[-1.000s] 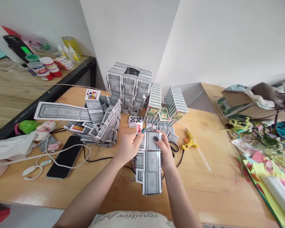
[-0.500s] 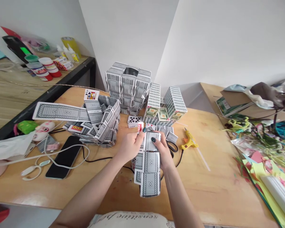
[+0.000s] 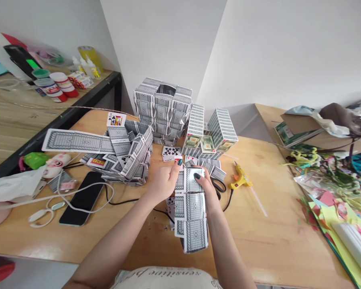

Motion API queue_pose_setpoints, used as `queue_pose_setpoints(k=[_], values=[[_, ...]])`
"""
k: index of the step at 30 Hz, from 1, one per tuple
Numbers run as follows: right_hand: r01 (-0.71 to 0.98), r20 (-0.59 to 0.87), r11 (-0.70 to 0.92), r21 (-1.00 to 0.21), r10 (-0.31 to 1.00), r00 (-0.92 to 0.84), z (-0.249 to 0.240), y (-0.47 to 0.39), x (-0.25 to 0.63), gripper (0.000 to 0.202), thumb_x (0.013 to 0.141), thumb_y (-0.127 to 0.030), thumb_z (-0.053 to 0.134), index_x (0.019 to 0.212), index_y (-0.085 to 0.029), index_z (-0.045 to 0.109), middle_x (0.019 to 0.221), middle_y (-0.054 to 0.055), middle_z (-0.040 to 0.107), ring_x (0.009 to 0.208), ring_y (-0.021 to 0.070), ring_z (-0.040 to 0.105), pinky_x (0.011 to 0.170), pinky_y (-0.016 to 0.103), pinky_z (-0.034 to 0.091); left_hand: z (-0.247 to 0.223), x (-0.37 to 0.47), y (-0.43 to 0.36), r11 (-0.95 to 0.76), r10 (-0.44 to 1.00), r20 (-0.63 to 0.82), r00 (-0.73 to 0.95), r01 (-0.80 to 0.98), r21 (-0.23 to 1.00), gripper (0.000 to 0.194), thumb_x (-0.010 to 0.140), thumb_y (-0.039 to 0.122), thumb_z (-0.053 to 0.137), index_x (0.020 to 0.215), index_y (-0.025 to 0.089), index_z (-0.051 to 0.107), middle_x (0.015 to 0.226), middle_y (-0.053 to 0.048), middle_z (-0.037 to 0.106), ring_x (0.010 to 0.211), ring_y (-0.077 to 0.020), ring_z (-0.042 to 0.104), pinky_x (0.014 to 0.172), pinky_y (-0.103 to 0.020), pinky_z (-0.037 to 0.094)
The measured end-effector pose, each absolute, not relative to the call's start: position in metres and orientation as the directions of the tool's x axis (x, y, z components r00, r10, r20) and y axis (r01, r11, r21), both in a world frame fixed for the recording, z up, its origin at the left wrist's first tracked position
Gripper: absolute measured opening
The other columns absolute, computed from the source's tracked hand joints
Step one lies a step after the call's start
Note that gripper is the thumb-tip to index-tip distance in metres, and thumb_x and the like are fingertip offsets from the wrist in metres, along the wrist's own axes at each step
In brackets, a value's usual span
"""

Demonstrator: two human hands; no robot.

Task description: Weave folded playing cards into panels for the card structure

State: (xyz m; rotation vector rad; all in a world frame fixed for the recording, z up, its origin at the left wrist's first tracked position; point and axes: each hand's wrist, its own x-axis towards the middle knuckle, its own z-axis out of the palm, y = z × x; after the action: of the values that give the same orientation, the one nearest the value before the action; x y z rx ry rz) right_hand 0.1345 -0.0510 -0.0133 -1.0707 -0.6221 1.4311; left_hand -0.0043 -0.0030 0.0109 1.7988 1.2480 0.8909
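Over the near part of the wooden table [image 3: 258,241], found the playing-card panel [image 3: 195,208], with lower end close to the table's near edge. Saw the left hand [image 3: 162,182] pinching a red-marked card [image 3: 177,159] at the panel's upper left corner, thumb upright, remaining fingers partly hidden. Saw the right hand [image 3: 209,186] gripping the upper right, thumb pressed on the card face, fingers largely behind. Observed broad wood rightward to the paper scraps [image 3: 331,214], interrupted by the yellow glue gun [image 3: 240,178]. Noted tighter room leftward, toward the smartphone [image 3: 82,198], with a black cable [image 3: 123,203] crossing. Recorded glossy, grey-patterned, white-rimmed rectangles overlapping in the panel; beyond, a ribbed, block-shaped card structure [image 3: 164,110].
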Motion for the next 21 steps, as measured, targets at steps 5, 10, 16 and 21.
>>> queue_pose_setpoints(k=[5, 10, 16, 21], values=[[-0.495, -0.285, -0.218, -0.841, 0.956, 0.062, -0.0114, -0.0514, 0.1338, 0.026, 0.07, -0.028, 0.059, 0.095, -0.027, 0.052, 0.078, -0.003, 0.06, 0.067, 0.0157, 0.055, 0.06, 0.026, 0.043, 0.0115, -0.0071, -0.0005, -0.267, 0.932, 0.109, 0.345, 0.453, 0.85, 0.046, 0.088, 0.04, 0.027, 0.046, 0.019, 0.021, 0.041, 0.004, 0.027, 0.039, -0.0083, 0.028, 0.042, -0.026, 0.017], [-0.475, -0.275, -0.202, -0.856, 0.957, 0.089, -0.0088, -0.0502, 0.1324, 0.024, 0.07, -0.029, 0.059, 0.093, -0.025, 0.053, 0.079, -0.002, 0.059, 0.069, 0.0154, 0.054, 0.063, 0.026, 0.043, 0.0102, -0.0067, 0.0022, -0.288, 0.922, 0.116, 0.37, 0.454, 0.843, 0.046, 0.088, 0.039, 0.027, 0.047, 0.019, 0.02, 0.04, 0.004, 0.026, 0.038, -0.0079, 0.028, 0.041, -0.025, 0.017], [-0.437, -0.293, -0.213, -0.874, 0.948, 0.125, -0.008, -0.0497, 0.1316, 0.03, 0.066, -0.032, 0.063, 0.093, -0.026, 0.051, 0.079, -0.003, 0.061, 0.067, 0.0157, 0.056, 0.06, 0.026, 0.043, 0.0056, -0.0032, 0.0011, -0.255, 0.942, 0.098, 0.32, 0.495, 0.831, 0.047, 0.088, 0.04, 0.026, 0.046, 0.019, 0.023, 0.04, 0.003, 0.03, 0.039, -0.0088, 0.03, 0.042, -0.026, 0.018], [-0.48, -0.289, -0.191, -0.857, 0.947, 0.139, -0.0075, -0.0492, 0.1313, 0.03, 0.066, -0.031, 0.062, 0.094, -0.026, 0.051, 0.08, -0.002, 0.062, 0.068, 0.0161, 0.057, 0.06, 0.027, 0.044, 0.0066, -0.006, 0.0028, -0.155, 0.914, 0.037, 0.404, 0.265, 0.952, 0.047, 0.086, 0.049, 0.026, 0.05, 0.019, 0.026, 0.044, 0.003, 0.031, 0.042, -0.009, 0.031, 0.042, -0.025, 0.022]])
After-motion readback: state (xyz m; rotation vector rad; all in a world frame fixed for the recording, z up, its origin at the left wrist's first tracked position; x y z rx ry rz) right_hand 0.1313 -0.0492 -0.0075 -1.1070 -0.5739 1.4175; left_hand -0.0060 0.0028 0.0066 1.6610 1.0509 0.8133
